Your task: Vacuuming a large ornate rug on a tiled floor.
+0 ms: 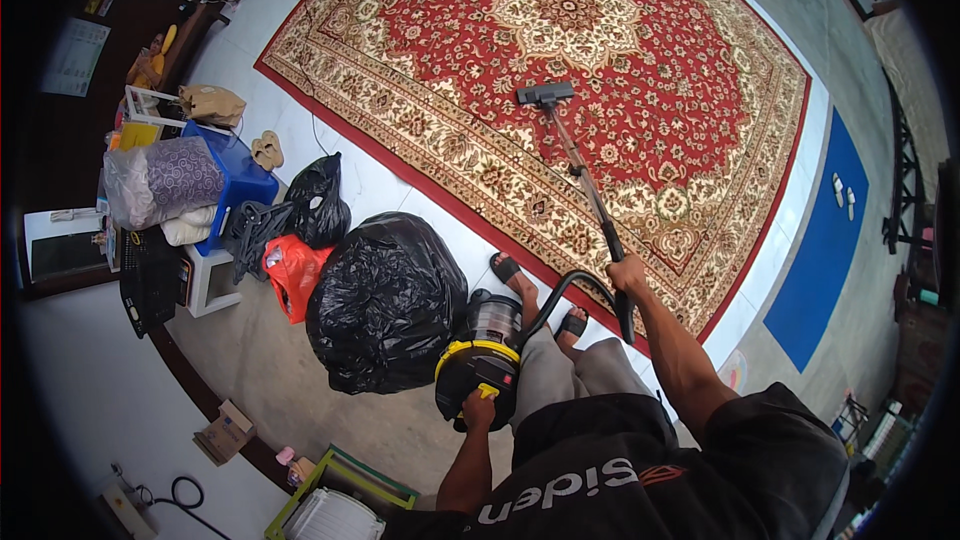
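Observation:
My right hand [627, 274] is closed round the black handle of a vacuum cleaner wand [590, 185]. The wand reaches away from me to a flat grey floor head [545, 93], which rests on a red and cream patterned carpet [690, 90]. A black hose [562, 292] curves from the handle to the black and yellow vacuum cleaner body [455, 372], which has a clear dust cup [497, 318]. By its yellow carrying handle, my left hand [478, 407] grips that body beside my left leg.
A large black garbage bag [385, 305] stands left of the vacuum, with a red plastic bag [292, 275] and a smaller black bag [322, 205] beyond. Further left is a blue bin [240, 180]. A blue mat [825, 250] with white slippers lies right. A cardboard box [225, 432] sits lower left.

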The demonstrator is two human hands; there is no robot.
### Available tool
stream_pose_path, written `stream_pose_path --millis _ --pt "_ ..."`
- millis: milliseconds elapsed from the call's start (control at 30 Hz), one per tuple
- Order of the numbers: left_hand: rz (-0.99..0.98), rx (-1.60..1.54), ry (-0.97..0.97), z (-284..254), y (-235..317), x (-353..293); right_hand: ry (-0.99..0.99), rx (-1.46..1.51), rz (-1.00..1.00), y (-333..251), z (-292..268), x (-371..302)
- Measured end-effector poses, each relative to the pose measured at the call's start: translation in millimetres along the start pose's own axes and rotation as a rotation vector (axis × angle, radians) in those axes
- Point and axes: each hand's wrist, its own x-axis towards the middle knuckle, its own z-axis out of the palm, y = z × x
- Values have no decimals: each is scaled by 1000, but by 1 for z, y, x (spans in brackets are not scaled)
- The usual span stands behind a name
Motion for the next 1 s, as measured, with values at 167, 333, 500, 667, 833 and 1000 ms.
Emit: stream_pose_path --millis 167,333,500,667,833,1000 --pt "49 -75 -107 -18 34 14 7 -5 -5 -133 -57 147" --pt "26 -142 -162 -29 21 10 -31 -16 63 -44 -3 43" --pt "24 -183 -139 -19 30 16 8 -47 153 24 -19 -69" --pt "29 -79 -173 -23 8 20 -41 80 83 -88 -19 81" --pt "77 -122 -178 -27 10 31 -56 382 -61 -268 -71 231" --pt "23 -133 -192 -36 14 16 -107 566 -418 -332 -74 221"
